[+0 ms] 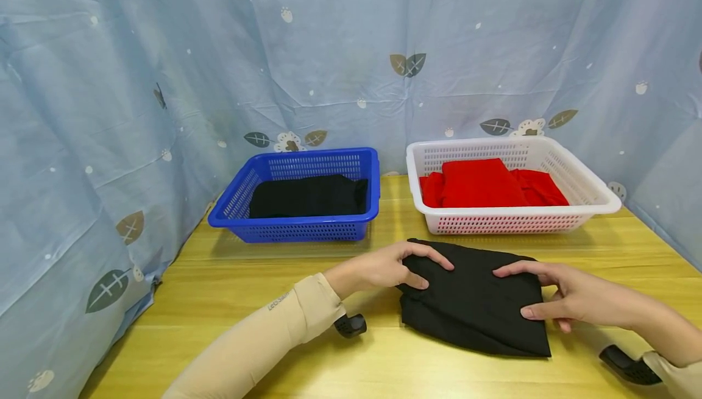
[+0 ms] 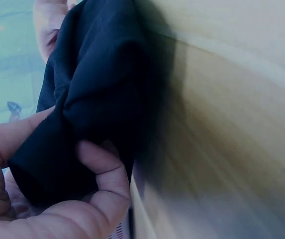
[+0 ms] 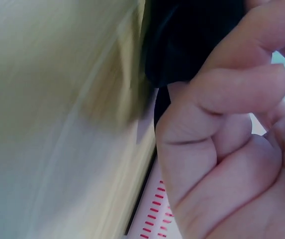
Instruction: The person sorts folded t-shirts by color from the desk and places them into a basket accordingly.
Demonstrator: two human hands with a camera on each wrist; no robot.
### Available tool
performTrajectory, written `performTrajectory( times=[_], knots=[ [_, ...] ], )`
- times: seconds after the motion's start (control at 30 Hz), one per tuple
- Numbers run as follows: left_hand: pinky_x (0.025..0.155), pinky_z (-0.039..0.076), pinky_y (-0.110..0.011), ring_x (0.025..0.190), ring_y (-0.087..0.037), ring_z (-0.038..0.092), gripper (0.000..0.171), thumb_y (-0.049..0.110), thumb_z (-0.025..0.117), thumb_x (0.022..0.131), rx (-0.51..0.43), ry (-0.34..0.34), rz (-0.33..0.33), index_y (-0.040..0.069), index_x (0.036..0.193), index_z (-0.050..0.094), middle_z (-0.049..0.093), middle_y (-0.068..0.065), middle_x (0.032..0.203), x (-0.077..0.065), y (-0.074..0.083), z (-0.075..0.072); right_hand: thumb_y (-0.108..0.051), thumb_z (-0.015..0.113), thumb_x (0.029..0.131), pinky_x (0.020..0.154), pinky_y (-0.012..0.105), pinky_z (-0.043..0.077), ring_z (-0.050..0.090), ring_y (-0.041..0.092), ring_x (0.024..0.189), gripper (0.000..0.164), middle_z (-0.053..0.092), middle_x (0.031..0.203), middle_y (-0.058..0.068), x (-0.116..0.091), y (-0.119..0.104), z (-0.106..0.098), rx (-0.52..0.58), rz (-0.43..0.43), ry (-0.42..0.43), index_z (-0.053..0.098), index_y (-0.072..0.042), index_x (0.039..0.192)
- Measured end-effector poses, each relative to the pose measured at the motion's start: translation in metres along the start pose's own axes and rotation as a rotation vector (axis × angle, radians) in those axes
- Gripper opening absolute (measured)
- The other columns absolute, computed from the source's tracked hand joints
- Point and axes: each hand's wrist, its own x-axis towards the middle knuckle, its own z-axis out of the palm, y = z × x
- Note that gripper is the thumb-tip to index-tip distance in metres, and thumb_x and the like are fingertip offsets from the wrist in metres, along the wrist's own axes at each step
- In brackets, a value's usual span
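A folded black cloth (image 1: pixel 471 301) is between my two hands in front of the baskets, its near right corner pointing toward me. My left hand (image 1: pixel 384 268) grips its left edge, thumb and forefinger on top. In the left wrist view, curled fingers (image 2: pixel 102 164) of that hand tuck under the cloth (image 2: pixel 102 74), close over the wood. At the right edge, my right hand (image 1: pixel 570 295) holds the cloth with thumb and forefinger above. Several fingers (image 3: pixel 237 92) of it curl beneath in the right wrist view.
A blue basket (image 1: pixel 301 228) at the back left holds folded black cloth (image 1: pixel 307 197). To its right, a white basket (image 1: pixel 510 222) contains red cloth (image 1: pixel 482 183). Both stand on the wooden table (image 1: pixel 219 301), before a blue patterned curtain (image 1: pixel 340 39).
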Motion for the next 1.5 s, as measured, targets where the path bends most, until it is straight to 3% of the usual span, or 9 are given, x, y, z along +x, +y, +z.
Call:
performTrajectory(
  times=[0.27, 0.5, 0.63, 0.83, 0.97, 1.03, 1.17, 1.27, 1.5],
  knots=[
    [0.123, 0.039, -0.035, 0.138, -0.004, 0.053, 0.047, 0.004, 0.072, 0.098, 0.043, 0.064, 0.013, 0.037, 0.130, 0.076, 0.064, 0.018, 0.144, -0.018, 0.004, -0.006, -0.014, 0.073, 0.103, 0.055, 0.032, 0.055, 0.058, 0.029, 0.050, 0.062, 0.059, 0.097, 0.015, 0.006, -0.011, 0.005, -0.008, -0.016, 0.029, 0.047, -0.019, 0.159],
    [0.121, 0.043, -0.031, 0.139, -0.003, 0.056, 0.047, 0.002, 0.068, 0.099, 0.046, 0.099, 0.045, 0.037, 0.130, 0.078, 0.067, 0.016, 0.145, -0.032, 0.005, -0.012, -0.015, 0.074, 0.102, 0.054, 0.032, 0.053, 0.055, 0.033, 0.049, 0.063, 0.061, 0.112, 0.020, 0.010, -0.020, 0.008, 0.002, -0.015, 0.055, 0.047, -0.019, 0.159],
    [0.121, 0.044, -0.032, 0.139, -0.003, 0.056, 0.046, 0.002, 0.068, 0.100, 0.028, 0.123, 0.048, 0.036, 0.130, 0.079, 0.068, 0.016, 0.144, -0.041, 0.008, -0.015, -0.014, 0.074, 0.102, 0.051, 0.032, 0.050, 0.055, 0.033, 0.047, 0.062, 0.063, 0.097, 0.014, 0.013, -0.027, 0.010, -0.005, -0.028, 0.078, 0.049, -0.019, 0.158],
    [0.121, 0.044, -0.036, 0.139, -0.006, 0.057, 0.043, 0.002, 0.067, 0.101, 0.024, 0.148, 0.086, 0.032, 0.130, 0.078, 0.070, 0.014, 0.141, -0.055, 0.017, -0.020, -0.015, 0.076, 0.101, 0.045, 0.031, 0.045, 0.051, 0.033, 0.043, 0.061, 0.062, 0.098, 0.011, 0.015, -0.040, 0.014, -0.020, -0.043, 0.119, 0.051, -0.020, 0.157],
    [0.117, 0.046, -0.035, 0.135, -0.007, 0.059, 0.042, 0.003, 0.067, 0.102, 0.041, 0.168, 0.105, 0.031, 0.131, 0.078, 0.071, 0.013, 0.141, -0.066, 0.025, -0.025, -0.018, 0.077, 0.100, 0.046, 0.031, 0.045, 0.050, 0.030, 0.041, 0.062, 0.054, 0.079, 0.002, 0.016, -0.051, 0.016, -0.068, -0.051, 0.163, 0.051, -0.023, 0.157],
    [0.116, 0.047, -0.035, 0.134, -0.007, 0.060, 0.041, 0.004, 0.067, 0.102, 0.055, 0.183, 0.110, 0.032, 0.131, 0.078, 0.071, 0.013, 0.141, -0.071, 0.029, -0.028, -0.019, 0.078, 0.100, 0.047, 0.031, 0.046, 0.050, 0.028, 0.041, 0.062, 0.058, 0.085, 0.002, 0.017, -0.056, 0.017, -0.087, -0.062, 0.188, 0.052, -0.024, 0.156],
    [0.120, 0.046, -0.038, 0.138, -0.010, 0.059, 0.041, 0.003, 0.066, 0.102, 0.071, 0.212, 0.130, 0.029, 0.130, 0.078, 0.071, 0.012, 0.141, -0.081, 0.036, -0.037, -0.016, 0.078, 0.099, 0.048, 0.031, 0.045, 0.048, 0.023, 0.040, 0.062, 0.057, 0.078, 0.005, 0.024, -0.068, 0.016, -0.123, -0.115, 0.220, 0.053, -0.024, 0.156],
    [0.121, 0.046, -0.040, 0.140, -0.012, 0.058, 0.040, 0.001, 0.066, 0.102, 0.078, 0.231, 0.151, 0.026, 0.131, 0.078, 0.070, 0.010, 0.142, -0.089, 0.041, -0.046, -0.016, 0.079, 0.099, 0.048, 0.031, 0.045, 0.049, 0.018, 0.039, 0.063, 0.046, 0.060, 0.006, 0.031, -0.078, 0.014, -0.159, -0.152, 0.234, 0.054, -0.024, 0.155],
    [0.118, 0.049, -0.043, 0.142, -0.014, 0.056, 0.039, 0.001, 0.066, 0.102, 0.099, 0.313, 0.154, 0.025, 0.130, 0.079, 0.067, 0.009, 0.145, -0.108, 0.050, -0.070, -0.024, 0.082, 0.097, 0.055, 0.031, 0.048, 0.052, 0.019, 0.044, 0.061, 0.047, 0.058, 0.001, 0.055, -0.115, 0.007, -0.216, -0.116, 0.254, 0.056, -0.030, 0.152]
  ],
)
